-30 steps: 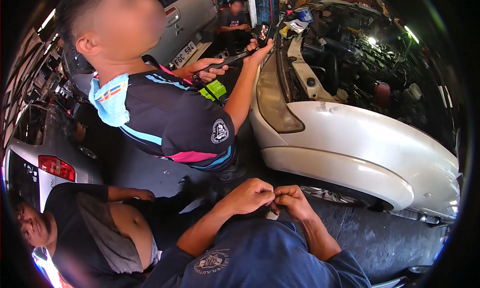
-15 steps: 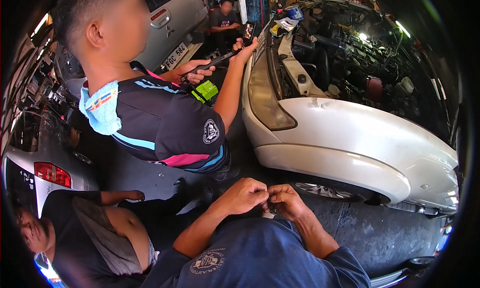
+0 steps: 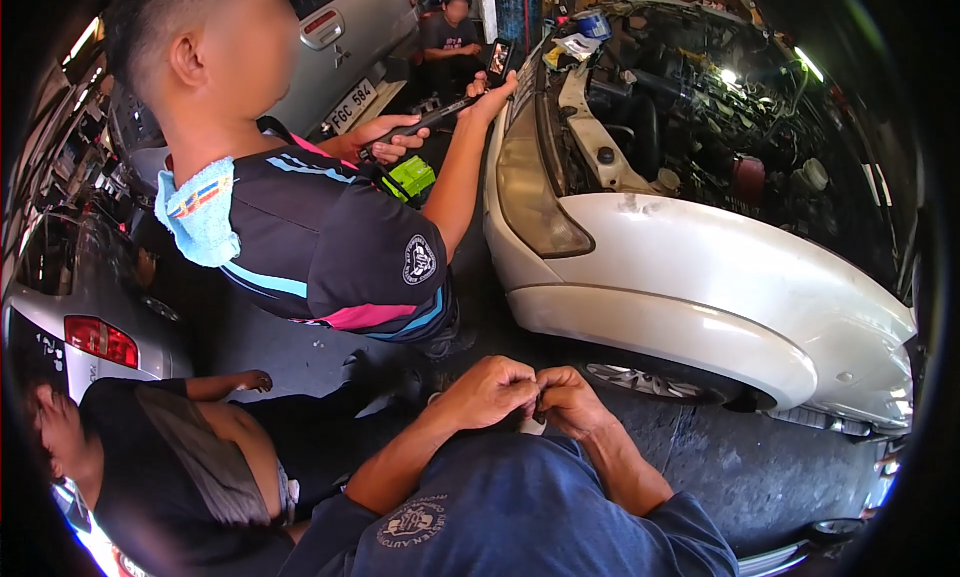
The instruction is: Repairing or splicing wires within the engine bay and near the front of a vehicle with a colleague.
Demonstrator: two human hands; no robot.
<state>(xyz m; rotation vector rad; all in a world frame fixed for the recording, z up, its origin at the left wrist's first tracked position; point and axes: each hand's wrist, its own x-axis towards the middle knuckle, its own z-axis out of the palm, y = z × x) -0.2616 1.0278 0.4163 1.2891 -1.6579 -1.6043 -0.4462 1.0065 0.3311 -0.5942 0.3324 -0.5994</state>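
Close in front of my chest, my left hand point(image 3: 490, 390) and my right hand point(image 3: 573, 401) meet with curled fingers, thumbs and fingertips pressed together. Whatever they pinch is mostly hidden by the fingers and too small to name. A pale bit point(image 3: 532, 427) shows just below the fingertips; I cannot tell whether it is held. Ahead and to the right, apart from both hands, stands a pale silver car point(image 3: 690, 247) with its engine bay point(image 3: 700, 117) exposed.
A co-worker point(image 3: 330, 227) at the left holds a small camera-like device point(image 3: 497, 61) on a dark handle. Another person point(image 3: 170, 457) is at the lower left. A bright green object point(image 3: 411, 178) lies beyond. Other vehicles stand left, including a silver pickup point(image 3: 345, 42); someone sits farther back.
My hands stay together in nearly the same place. The lower-left person has turned their head and shifted an arm. The view has moved slightly.
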